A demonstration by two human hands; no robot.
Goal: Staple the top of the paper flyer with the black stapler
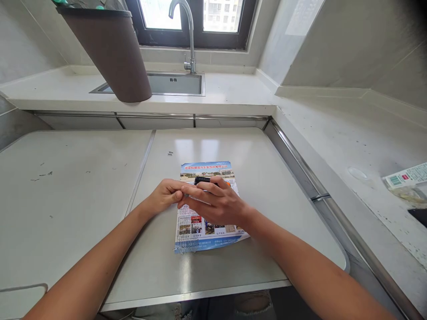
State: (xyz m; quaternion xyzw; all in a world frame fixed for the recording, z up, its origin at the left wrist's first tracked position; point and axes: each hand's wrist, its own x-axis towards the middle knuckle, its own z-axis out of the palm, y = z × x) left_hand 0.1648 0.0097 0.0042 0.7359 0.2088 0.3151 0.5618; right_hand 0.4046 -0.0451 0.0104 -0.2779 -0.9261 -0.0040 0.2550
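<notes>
Bench (263, 178), pale, its front edge at the bottom of the frame. Printed sheet (222, 230), one, lying on the bench at centre; thin, wire-like marks, staples by the look of them, crowd its left strip. Right hand (220, 202), above the sheet, fingers curled round a black tool (202, 180) with a touch of orange behind the fingers (a small stapler, perhaps; too covered to say). Left hand (167, 191), at the sheet's left side, meeting the right fingertips; whether it pinches anything, I cannot tell from where I stand. Step in hand, as I judge it: handling the tool at close quarters, both hands together. Next move would call for a steady left hand and a clear view of the tool's end. Loose staples (170, 153), a few, beyond the sheet. Brown bin (110, 53), upper left. Tap (191, 40), top centre.
</notes>
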